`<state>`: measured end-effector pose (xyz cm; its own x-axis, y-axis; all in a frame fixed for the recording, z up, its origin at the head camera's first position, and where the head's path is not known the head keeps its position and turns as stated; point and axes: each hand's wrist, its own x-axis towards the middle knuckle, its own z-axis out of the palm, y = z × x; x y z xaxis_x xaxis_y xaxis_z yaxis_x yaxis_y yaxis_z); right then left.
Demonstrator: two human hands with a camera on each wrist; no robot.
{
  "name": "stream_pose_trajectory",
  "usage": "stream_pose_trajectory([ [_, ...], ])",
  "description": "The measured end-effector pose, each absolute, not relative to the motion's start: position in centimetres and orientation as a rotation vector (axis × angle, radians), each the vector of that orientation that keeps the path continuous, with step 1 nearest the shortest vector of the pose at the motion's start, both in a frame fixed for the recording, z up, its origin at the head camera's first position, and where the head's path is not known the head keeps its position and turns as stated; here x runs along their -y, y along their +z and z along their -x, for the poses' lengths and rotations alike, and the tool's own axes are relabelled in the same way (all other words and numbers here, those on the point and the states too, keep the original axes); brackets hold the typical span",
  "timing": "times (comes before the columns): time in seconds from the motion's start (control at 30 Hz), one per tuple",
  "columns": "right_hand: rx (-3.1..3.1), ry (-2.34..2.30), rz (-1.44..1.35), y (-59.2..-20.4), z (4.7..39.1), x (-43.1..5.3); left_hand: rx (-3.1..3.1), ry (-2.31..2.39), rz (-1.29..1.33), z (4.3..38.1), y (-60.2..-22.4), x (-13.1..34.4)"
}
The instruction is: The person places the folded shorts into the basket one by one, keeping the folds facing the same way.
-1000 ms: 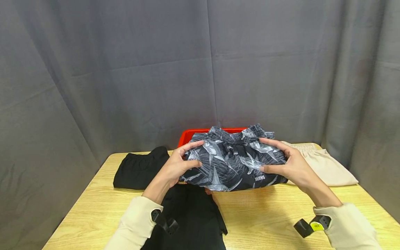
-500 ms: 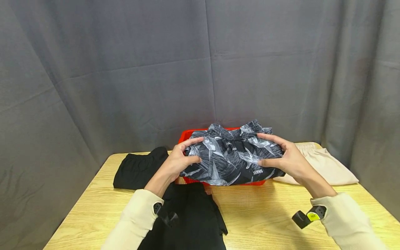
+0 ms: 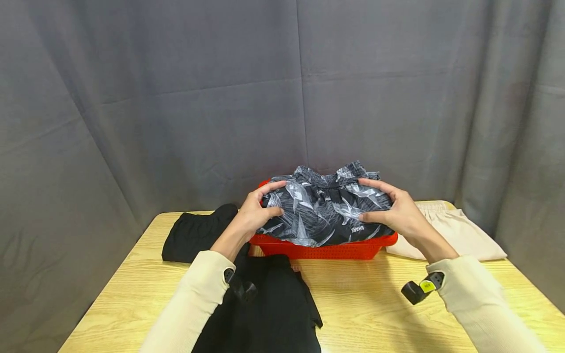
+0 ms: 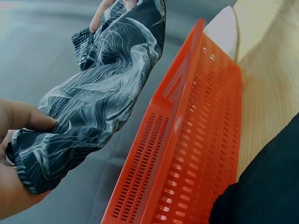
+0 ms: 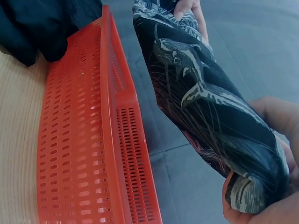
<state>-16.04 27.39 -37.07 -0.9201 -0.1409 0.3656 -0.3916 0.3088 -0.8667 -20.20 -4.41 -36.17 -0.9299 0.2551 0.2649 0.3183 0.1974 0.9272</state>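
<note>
A folded pair of shorts, black and grey with a shark print and the word SHARK, is held up by its two ends. My left hand grips the left end, thumb on the near face and fingers over the top. At the other end my right hand holds it the same way. Below and behind the shorts stands a red perforated plastic basket. Both wrist views show the shorts above the level of the basket's rim, with a gap between them. Most of the basket's inside is hidden.
Left of the basket lies a folded black garment. Another black garment lies spread at the front of the wooden table. Cream folded shorts lie to the right. A grey curtain hangs behind and at both sides.
Both hands have moved away from me with the shorts, up in the head view, over the basket. More of the basket's front wall now shows beneath the shorts.
</note>
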Motion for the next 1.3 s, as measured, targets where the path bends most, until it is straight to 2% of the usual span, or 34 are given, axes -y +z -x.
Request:
stream_pose_trajectory([
  [0.23, 2.354, 1.654, -0.496, -37.3, 16.9, -27.3, 2.423, -1.84, 0.469, 21.1, -36.4, 4.0],
  [1.3, 2.421, 1.551, -0.391, -38.9, 20.8, -25.7, 2.396, -1.795, 0.381, 24.4, -38.1, 3.3],
])
